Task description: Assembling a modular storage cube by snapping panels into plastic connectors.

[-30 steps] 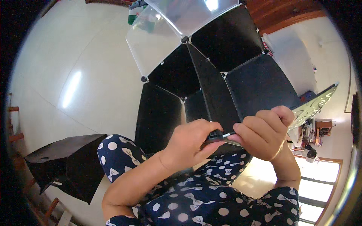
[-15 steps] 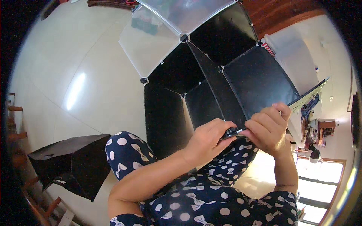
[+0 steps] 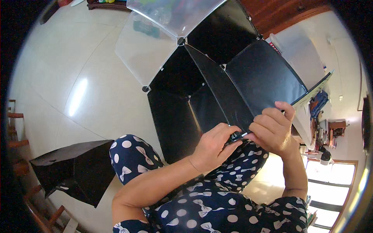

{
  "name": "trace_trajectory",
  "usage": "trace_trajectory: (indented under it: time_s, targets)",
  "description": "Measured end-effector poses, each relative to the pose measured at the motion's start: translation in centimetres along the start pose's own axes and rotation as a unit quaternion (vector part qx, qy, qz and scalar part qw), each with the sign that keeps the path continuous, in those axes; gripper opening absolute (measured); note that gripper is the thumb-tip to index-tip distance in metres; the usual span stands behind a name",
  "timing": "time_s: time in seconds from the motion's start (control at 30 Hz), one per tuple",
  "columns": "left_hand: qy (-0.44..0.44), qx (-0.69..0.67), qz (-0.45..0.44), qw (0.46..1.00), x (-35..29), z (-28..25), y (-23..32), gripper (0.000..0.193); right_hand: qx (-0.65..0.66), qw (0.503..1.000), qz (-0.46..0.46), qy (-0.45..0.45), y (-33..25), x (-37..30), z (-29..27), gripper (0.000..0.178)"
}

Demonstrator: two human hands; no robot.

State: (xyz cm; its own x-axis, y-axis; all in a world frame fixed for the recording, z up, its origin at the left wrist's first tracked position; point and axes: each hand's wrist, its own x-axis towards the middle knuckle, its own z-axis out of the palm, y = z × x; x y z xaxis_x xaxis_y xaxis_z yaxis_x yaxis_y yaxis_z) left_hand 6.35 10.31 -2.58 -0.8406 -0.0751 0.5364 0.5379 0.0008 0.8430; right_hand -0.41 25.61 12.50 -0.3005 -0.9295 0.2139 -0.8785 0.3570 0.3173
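Note:
In front of my lap lies a cube-panel storage rack (image 3: 175, 120), its compartments made of black panels. Translucent panels (image 3: 144, 52) cover its far end, with round black connectors (image 3: 181, 41) at the corners. My left hand (image 3: 213, 146) pinches a black connector (image 3: 234, 136) at the near corner between thumb and fingers. Right beside it, my right hand (image 3: 272, 130) is closed on the near edge of a panel (image 3: 314, 90) that sticks out to the right. A white rod end shows between the two hands. My fingers hide most of the joint.
A folded black panel piece (image 3: 74, 171) stands on the floor at the left, near my knee. Wooden chair legs (image 3: 17, 143) are at the far left edge. Brown wooden furniture (image 3: 291, 15) stands beyond the rack, and a window (image 3: 330, 186) is at the lower right.
The rack has shifted and turned slightly, its far end moving left in view. The panel at the right has dipped a little. Both hands keep their holds near the same corner.

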Motion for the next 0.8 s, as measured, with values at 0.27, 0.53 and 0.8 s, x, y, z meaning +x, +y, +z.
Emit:
trace_trajectory:
  time_s: [0.27,0.53,0.8]
  targets:
    - [0.029,0.019,0.013,0.999,0.4,-0.3,0.6,0.032,-0.053,0.997,-0.032,-0.052,-0.4,2.0,-1.3,0.018]
    - [-0.001,-0.008,-0.01,1.0,-0.8,-0.1,0.0,0.035,-0.07,0.995,-0.045,-0.063,-1.4,1.2,-1.4,0.011]
    - [-0.069,0.066,0.015,0.995,-1.2,-0.4,-0.8,0.023,-0.03,0.998,-0.025,-0.049,-3.4,-0.6,-0.5,0.008]
